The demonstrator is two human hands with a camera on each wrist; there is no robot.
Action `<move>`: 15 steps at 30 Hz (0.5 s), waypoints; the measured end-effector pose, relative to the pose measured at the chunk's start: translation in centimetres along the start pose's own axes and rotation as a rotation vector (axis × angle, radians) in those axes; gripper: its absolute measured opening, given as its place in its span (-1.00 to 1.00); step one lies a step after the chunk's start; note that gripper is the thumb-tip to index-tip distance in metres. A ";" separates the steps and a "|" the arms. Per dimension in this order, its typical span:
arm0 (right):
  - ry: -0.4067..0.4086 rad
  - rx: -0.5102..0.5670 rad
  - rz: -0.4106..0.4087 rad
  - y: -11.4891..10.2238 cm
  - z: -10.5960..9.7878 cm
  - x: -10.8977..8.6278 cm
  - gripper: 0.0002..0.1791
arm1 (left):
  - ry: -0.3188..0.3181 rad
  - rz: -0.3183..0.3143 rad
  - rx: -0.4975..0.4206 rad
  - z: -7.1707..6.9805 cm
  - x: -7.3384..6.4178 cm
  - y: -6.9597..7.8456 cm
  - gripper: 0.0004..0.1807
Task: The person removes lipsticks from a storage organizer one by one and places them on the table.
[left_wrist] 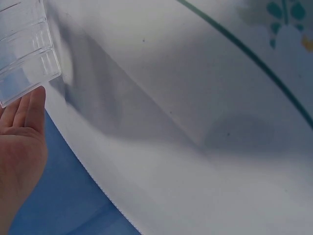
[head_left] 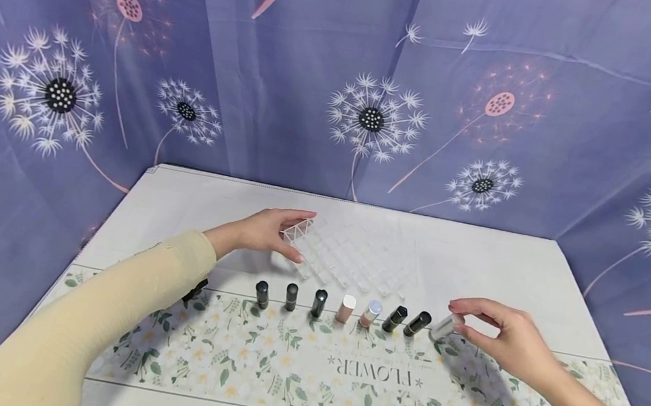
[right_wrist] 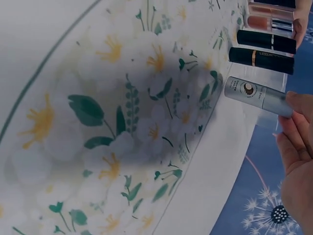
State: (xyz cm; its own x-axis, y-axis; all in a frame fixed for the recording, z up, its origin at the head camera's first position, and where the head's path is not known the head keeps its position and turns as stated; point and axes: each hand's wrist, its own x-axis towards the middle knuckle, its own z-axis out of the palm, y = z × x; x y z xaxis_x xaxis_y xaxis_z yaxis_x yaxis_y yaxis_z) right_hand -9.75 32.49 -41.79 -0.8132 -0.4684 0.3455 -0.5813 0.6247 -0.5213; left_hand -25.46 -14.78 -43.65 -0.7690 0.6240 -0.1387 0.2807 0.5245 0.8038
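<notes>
My left hand [head_left: 264, 230] holds the left end of a clear plastic lipstick organizer [head_left: 349, 260], thumb on the near side and fingers on the far side. In the left wrist view, fingers touch the bottom edge of the organizer [left_wrist: 29, 63]. At the right end of a row of lipsticks, my right hand [head_left: 507, 334] pinches the top of a silver lipstick tube [head_left: 442, 328]. A round dark picture and small print show on this tube [right_wrist: 247, 92] in the right wrist view. Beside it stands a black lipstick with a gold band [head_left: 417, 324].
Further left in the row are another black lipstick [head_left: 394, 319], one with a pale blue cap [head_left: 370, 313], a pink one [head_left: 346, 308] and several black ones [head_left: 319, 304]. They stand along the edge of a floral printed strip [head_left: 257, 364]. A purple dandelion curtain [head_left: 290, 90] hangs behind the white table.
</notes>
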 end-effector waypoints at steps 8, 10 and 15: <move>-0.001 0.013 -0.012 0.1 0.7 -0.4 -0.38 | 0.002 -0.003 0.002 0.0 0.0 0.0 0.11; 0.003 0.013 -0.021 0.1 0.8 -0.4 -0.38 | 0.003 -0.002 0.003 0.0 0.0 0.0 0.11; 0.005 0.018 -0.040 0.3 1.0 -0.4 -0.37 | 0.003 -0.001 0.001 0.0 0.0 0.0 0.11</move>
State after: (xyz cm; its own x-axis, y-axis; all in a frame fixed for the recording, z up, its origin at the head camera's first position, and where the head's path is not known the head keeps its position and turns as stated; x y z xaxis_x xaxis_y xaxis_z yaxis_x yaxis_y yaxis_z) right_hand -9.52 32.25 -42.85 -0.7893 -0.4897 0.3705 -0.6130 0.5939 -0.5210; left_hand -25.48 -14.77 -43.70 -0.7708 0.6220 -0.1376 0.2806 0.5254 0.8033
